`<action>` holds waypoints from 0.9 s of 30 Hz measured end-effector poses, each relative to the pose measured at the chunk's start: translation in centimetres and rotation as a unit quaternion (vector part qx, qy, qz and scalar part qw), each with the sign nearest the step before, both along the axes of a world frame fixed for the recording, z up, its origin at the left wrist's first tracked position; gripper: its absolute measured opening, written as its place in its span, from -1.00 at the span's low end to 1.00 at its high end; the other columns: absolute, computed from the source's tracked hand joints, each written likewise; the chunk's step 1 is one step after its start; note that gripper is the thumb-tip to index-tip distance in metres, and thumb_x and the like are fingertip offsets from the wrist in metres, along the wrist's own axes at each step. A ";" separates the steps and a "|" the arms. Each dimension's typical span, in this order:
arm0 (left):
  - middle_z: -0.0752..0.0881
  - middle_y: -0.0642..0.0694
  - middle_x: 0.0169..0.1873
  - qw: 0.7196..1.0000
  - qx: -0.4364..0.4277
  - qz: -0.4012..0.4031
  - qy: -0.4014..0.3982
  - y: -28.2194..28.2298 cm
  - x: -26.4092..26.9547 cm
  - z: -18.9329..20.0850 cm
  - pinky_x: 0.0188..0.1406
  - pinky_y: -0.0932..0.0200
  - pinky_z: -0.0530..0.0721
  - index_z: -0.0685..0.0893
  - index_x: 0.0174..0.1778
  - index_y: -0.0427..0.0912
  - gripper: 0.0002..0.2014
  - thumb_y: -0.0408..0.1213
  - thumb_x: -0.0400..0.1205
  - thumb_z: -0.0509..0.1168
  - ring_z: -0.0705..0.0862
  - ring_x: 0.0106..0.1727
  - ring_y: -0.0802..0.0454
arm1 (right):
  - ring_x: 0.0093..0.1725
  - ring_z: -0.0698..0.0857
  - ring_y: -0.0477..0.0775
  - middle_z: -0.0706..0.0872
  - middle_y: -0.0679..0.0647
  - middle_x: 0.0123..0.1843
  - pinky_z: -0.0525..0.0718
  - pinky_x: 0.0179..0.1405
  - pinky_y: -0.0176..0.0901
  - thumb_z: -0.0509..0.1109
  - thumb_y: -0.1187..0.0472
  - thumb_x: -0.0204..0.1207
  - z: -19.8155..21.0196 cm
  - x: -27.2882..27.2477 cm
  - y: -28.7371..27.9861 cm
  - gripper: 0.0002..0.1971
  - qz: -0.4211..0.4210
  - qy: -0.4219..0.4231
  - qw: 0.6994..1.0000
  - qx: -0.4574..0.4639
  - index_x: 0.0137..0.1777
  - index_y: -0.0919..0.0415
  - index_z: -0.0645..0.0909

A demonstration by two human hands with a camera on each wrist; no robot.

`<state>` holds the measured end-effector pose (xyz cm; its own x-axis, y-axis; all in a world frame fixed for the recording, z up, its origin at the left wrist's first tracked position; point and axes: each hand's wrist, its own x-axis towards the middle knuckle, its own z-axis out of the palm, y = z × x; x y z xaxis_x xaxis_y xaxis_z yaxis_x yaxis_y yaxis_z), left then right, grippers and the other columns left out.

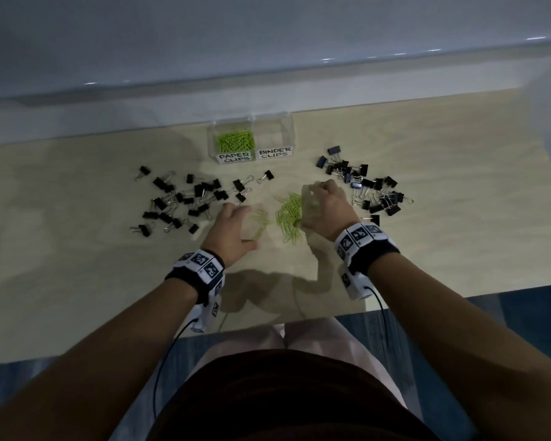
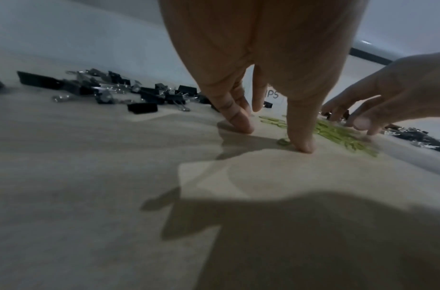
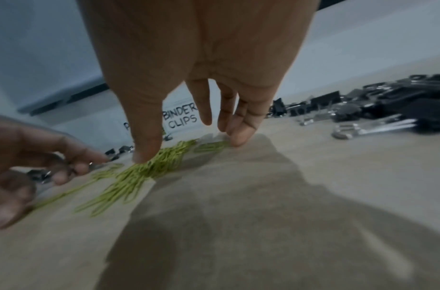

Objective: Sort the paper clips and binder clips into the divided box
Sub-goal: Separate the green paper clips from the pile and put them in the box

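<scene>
Both hands, left hand (image 1: 236, 229) and right hand (image 1: 326, 209), fingers spread and gripping nothing, flank the green paper clips (image 1: 288, 214) lying between them, right hand touching, streak running toward the divided box (image 1: 251, 140).

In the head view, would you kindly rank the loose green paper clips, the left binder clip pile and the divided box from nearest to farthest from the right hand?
1. Loose green paper clips: under the right hand.
2. Divided box: ahead, at the table's far edge.
3. Left binder clip pile: far left.
</scene>
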<state>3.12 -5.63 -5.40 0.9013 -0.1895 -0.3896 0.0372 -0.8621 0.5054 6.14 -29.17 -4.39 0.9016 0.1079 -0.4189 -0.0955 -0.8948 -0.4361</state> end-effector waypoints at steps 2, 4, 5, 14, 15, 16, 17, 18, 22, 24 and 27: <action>0.38 -0.19 0.36 1.000 -0.016 0.014 -0.005 -0.7 0.3 -0.2 0.46 0.09 0.40 0.35 0.51 -0.22 -0.20 -0.17 0.39 0.55 0.43 0.39 -0.11 | 0.39 0.31 0.17 0.32 0.10 0.41 0.47 0.38 0.13 0.64 -0.01 0.19 0.5 0.0 1.1 -0.18 0.026 0.012 1.000 0.004 0.45 0.00 0.35; 0.41 -0.22 0.35 0.999 -0.027 0.013 -0.013 -1.9 1.1 -0.3 0.42 0.07 0.43 0.38 0.49 -0.26 -0.25 -0.21 0.41 0.53 0.46 0.37 -0.13 | 0.37 0.33 0.18 0.36 0.10 0.35 0.49 0.37 0.14 0.63 0.07 0.21 0.4 -0.1 2.1 -0.22 0.052 0.010 0.999 0.014 0.45 0.04 0.40; 0.43 -0.23 0.34 0.999 -0.029 0.008 -0.018 -2.5 1.5 -0.3 0.40 0.06 0.44 0.41 0.48 -0.27 -0.28 -0.23 0.41 0.53 0.47 0.35 -0.14 | 0.33 0.37 0.17 0.39 0.10 0.30 0.50 0.36 0.11 0.61 0.12 0.25 0.2 -0.2 2.4 -0.27 0.059 0.010 0.998 0.023 0.44 0.07 0.44; 0.55 -0.09 0.12 0.990 -0.018 -0.128 -0.050 -5.4 3.8 0.3 0.24 0.07 0.48 0.66 0.15 -0.17 -0.62 -0.21 0.43 0.51 0.50 0.19 -0.09 | -0.22 0.65 0.22 0.67 0.20 -0.18 0.64 -0.20 -0.04 0.43 0.45 0.22 0.0 -0.5 1.8 -0.78 0.041 -0.093 0.991 0.093 -0.13 0.26 0.72; 0.56 -0.09 0.09 0.990 -0.017 -0.132 -0.054 -5.5 3.8 0.4 0.21 0.07 0.48 0.67 0.09 -0.18 -0.70 -0.22 0.46 0.48 0.51 0.17 -0.10 | -0.24 0.65 0.20 0.69 0.20 -0.21 0.65 -0.21 -0.06 0.43 0.46 0.21 0.1 -0.4 1.6 -0.81 0.036 -0.099 0.990 0.094 -0.18 0.26 0.72; 0.58 -0.10 0.07 0.989 -0.017 -0.135 -0.056 -5.5 3.9 0.5 0.19 0.06 0.49 0.68 0.05 -0.19 -0.76 -0.24 0.50 0.45 0.52 0.15 -0.11 | -0.25 0.65 0.19 0.70 0.20 -0.23 0.66 -0.21 -0.06 0.43 0.47 0.20 0.1 -0.4 1.5 -0.82 0.030 -0.103 0.989 0.099 -0.21 0.27 0.72; 0.59 -0.12 0.06 0.988 -0.014 -0.140 -0.056 -5.4 4.0 0.6 0.17 0.04 0.50 0.68 0.03 -0.21 -0.80 -0.26 0.53 0.41 0.53 0.14 -0.12 | -0.25 0.65 0.17 0.72 0.20 -0.23 0.67 -0.19 -0.06 0.44 0.47 0.21 0.2 -0.3 1.3 -0.83 0.021 -0.103 0.989 0.105 -0.23 0.27 0.73; 0.61 -0.14 0.05 0.988 -0.009 -0.147 -0.053 -5.3 4.2 0.7 0.15 0.03 0.51 0.68 0.03 -0.24 -0.83 -0.28 0.56 0.37 0.54 0.13 -0.12 | -0.24 0.66 0.13 0.74 0.17 -0.22 0.67 -0.16 -0.09 0.45 0.47 0.23 0.3 -0.2 1.1 -0.84 0.007 -0.095 0.989 0.108 -0.23 0.25 0.73; 0.64 -0.18 0.01 0.988 -0.008 -0.154 -0.019 -4.2 4.6 1.1 0.03 0.07 0.53 0.67 0.00 -0.29 -0.87 -0.34 0.61 0.28 0.58 0.07 -0.12 | -0.29 0.68 -0.09 0.73 -0.04 -0.30 0.63 -0.24 -0.38 0.53 0.40 0.29 1.1 0.3 0.0 -0.82 -0.057 -0.004 0.989 0.135 -0.27 0.08 0.72; 0.65 -0.18 -0.05 0.989 -0.020 -0.144 -0.003 -3.5 4.6 1.3 0.00 0.08 0.54 0.68 -0.05 -0.29 -0.89 -0.33 0.59 0.31 0.60 0.02 -0.12 | -0.33 0.67 -0.16 0.72 -0.10 -0.36 0.60 -0.32 -0.45 0.54 0.42 0.31 1.4 0.8 -0.4 -0.79 -0.068 0.016 0.985 0.155 -0.31 0.05 0.71; 0.69 -0.16 -0.12 0.992 -0.054 -0.110 0.003 -2.1 4.4 1.8 -0.01 0.06 0.60 0.72 -0.09 -0.30 -0.88 -0.31 0.57 0.37 0.62 -0.09 -0.05 | -0.33 0.68 -0.05 0.75 0.04 -0.34 0.68 -0.23 -0.19 0.57 0.44 0.28 2.1 2.2 -0.6 -0.79 -0.074 0.023 0.980 0.181 -0.32 0.08 0.72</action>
<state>7.49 -7.70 -3.65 0.8309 -0.4223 -0.3623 -0.1424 -0.7908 0.5952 8.33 -29.78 -2.27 0.9000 0.1272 -0.4169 -0.2383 -0.6571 -0.7151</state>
